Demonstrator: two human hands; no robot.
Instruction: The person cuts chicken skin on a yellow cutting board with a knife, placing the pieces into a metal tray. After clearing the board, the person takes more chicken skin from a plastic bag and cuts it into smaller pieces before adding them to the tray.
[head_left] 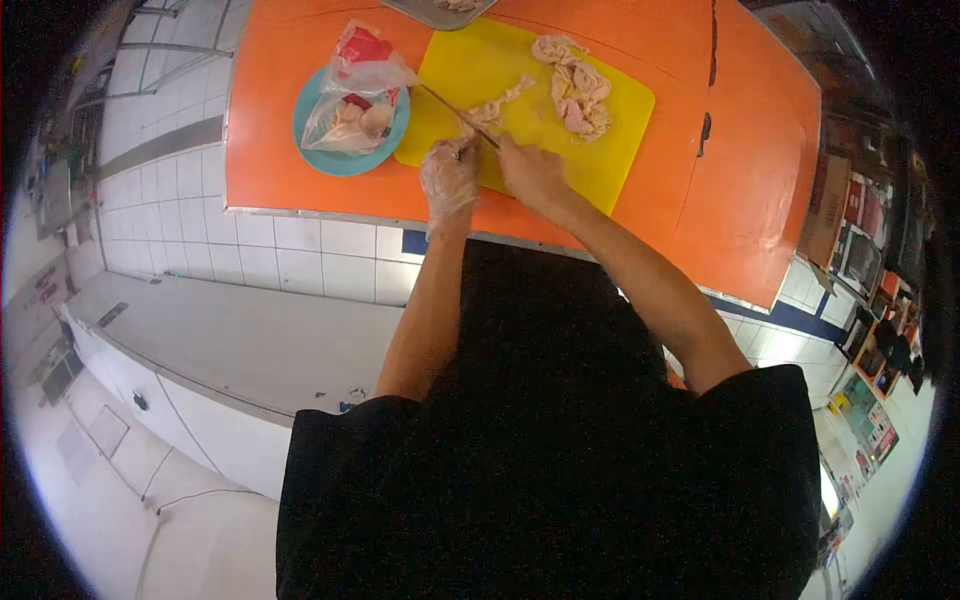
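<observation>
My right hand (532,174) is wrapped round the handle of a knife (455,112). Its blade points up and left, crossing a pale strip of raw chicken (506,100) on the yellow cutting board (625,120). My left hand (449,180), in a clear plastic glove, is closed at the board's near edge. The strip's lower end runs to its fingertips, partly hidden by the blade and fingers. Farther right on the board lies a heap of raw chicken pieces (577,95), apart from both hands.
Left of the board stands a blue plate (303,125) bearing a clear plastic bag (375,77) with red print and pale raw pieces. A metal tray (425,14) sits at the far edge of view. Everything rests on an orange table (740,190); a white chest (240,340) stands behind left.
</observation>
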